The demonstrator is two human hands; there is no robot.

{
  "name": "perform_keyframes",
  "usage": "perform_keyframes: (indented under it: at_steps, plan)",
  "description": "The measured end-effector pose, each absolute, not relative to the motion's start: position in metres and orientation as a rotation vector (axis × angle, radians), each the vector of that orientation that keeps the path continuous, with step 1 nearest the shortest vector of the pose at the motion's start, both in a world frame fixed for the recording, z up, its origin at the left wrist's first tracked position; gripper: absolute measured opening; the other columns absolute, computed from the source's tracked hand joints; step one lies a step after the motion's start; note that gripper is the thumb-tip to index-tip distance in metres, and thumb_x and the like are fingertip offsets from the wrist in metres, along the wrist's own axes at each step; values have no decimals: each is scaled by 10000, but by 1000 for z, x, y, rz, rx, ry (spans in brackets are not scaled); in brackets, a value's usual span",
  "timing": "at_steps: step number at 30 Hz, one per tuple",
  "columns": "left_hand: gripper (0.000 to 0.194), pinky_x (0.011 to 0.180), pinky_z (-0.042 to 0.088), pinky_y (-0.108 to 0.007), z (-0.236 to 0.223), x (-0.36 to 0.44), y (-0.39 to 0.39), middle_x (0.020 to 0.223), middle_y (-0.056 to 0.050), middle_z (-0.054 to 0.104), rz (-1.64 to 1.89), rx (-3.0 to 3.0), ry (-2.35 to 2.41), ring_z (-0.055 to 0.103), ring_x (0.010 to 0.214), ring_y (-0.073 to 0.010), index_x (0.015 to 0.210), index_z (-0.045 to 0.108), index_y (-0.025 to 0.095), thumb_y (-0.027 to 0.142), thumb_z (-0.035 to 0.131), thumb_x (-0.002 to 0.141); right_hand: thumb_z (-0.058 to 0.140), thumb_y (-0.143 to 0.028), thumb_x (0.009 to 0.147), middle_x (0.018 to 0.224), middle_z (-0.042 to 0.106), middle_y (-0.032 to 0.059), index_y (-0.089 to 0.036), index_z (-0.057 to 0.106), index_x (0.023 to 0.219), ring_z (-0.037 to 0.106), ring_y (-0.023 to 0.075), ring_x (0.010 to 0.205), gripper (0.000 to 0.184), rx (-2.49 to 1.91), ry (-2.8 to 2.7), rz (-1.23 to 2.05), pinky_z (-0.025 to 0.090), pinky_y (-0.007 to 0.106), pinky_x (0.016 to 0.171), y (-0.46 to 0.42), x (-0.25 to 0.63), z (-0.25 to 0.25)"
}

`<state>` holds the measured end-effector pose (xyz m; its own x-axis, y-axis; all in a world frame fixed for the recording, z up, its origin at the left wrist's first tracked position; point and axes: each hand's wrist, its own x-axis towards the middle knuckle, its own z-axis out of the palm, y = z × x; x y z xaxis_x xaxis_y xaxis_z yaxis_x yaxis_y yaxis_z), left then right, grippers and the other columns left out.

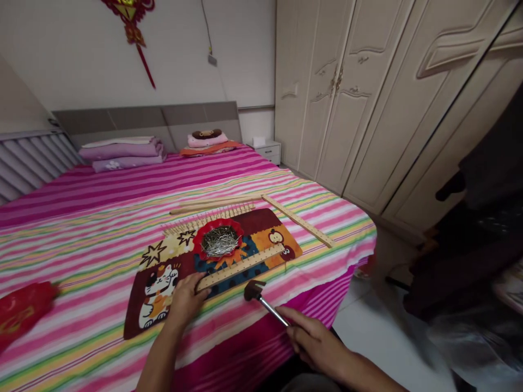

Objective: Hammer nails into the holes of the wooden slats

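Observation:
My right hand (314, 340) is wrapped round the handle of a claw hammer (267, 306), its dark head hanging just in front of the mat's near edge. A pale wooden strip (241, 265) with a row of holes or nail heads lies across a patterned cat mat (134, 310). At the strip's left end, my left hand (190, 296) grips it, thumb on the near side and fingers on the far side. Behind the strip stands a red scalloped bowl (199, 231) full of loose nails (220, 242).
Beyond the bowl lies a strip bristling with upright nails (208, 219). More wooden strips lie at the back, one (298, 219) angled to the right. A red object (26, 310) is at the far left. The striped bed (90, 261) ends at the right above the floor.

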<state>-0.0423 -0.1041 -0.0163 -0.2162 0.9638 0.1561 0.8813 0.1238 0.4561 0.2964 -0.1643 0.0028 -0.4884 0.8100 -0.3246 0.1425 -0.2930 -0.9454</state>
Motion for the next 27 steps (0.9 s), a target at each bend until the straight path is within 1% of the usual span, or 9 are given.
perform_keyframes:
  at_steps: [2,4,9,12,16,18,21,24,27]
  plan:
    - [415,945,436,-376,-9,-48,-107,1097,-91,673,786,1810,2179,589,1039,-248,1013,676,189,296,582,623,525,-461,791,546,391,-73,-213,488,1366,322,77,423,626,-1235,-1355,1841,207,192,398,-163,301,1]
    - [391,947,440,-373,2,-53,-107,1096,-72,673,892,1743,2156,596,1037,-236,1001,677,205,302,544,647,531,-483,773,553,398,-72,-218,473,1375,316,70,408,660,-1286,-1241,1843,182,180,376,-160,307,-1]
    - [298,814,491,-320,31,-36,-73,932,-41,705,1035,1644,2178,635,858,-199,897,689,219,383,500,736,553,-510,757,584,443,-67,-223,421,1403,279,41,365,719,-1383,-1009,1803,155,158,335,-152,325,-14]
    - [245,839,467,-298,39,-5,-30,918,-42,704,868,1818,2195,622,875,-186,874,706,218,319,511,764,564,-494,782,610,475,-54,-226,421,1400,323,42,371,689,-1396,-910,1714,185,152,328,-147,336,-23]
    - [283,869,438,-284,39,32,25,1010,-61,688,369,1960,2229,608,956,-187,977,716,225,233,505,789,577,-508,792,614,494,-46,-239,402,1410,380,57,395,697,-1421,-827,1658,216,153,333,-140,347,-29]
    - [271,855,437,-288,36,41,43,1014,-74,682,253,1974,2226,610,961,-200,962,725,229,220,531,773,584,-532,784,614,500,-44,-251,399,1412,386,57,392,712,-1445,-800,1676,208,152,335,-135,351,-31]
    - [218,818,440,-301,31,44,59,959,-100,684,167,1970,2229,625,913,-215,872,735,208,206,550,756,571,-570,782,622,506,-39,-267,411,1406,399,61,395,712,-1464,-791,1694,207,152,334,-130,354,-33]
    - [213,799,438,-319,29,43,63,897,-124,687,100,1973,2223,632,864,-221,803,722,171,207,512,786,578,-579,767,615,496,-42,-256,435,1393,375,54,377,718,-1466,-786,1694,200,152,325,-127,353,-32]
    - [203,804,431,-300,32,42,60,885,-113,686,83,1998,2185,624,864,-204,763,702,159,194,503,790,581,-552,770,615,494,-39,-245,476,1367,354,46,363,680,-1474,-771,1656,187,149,320,-126,349,-29]
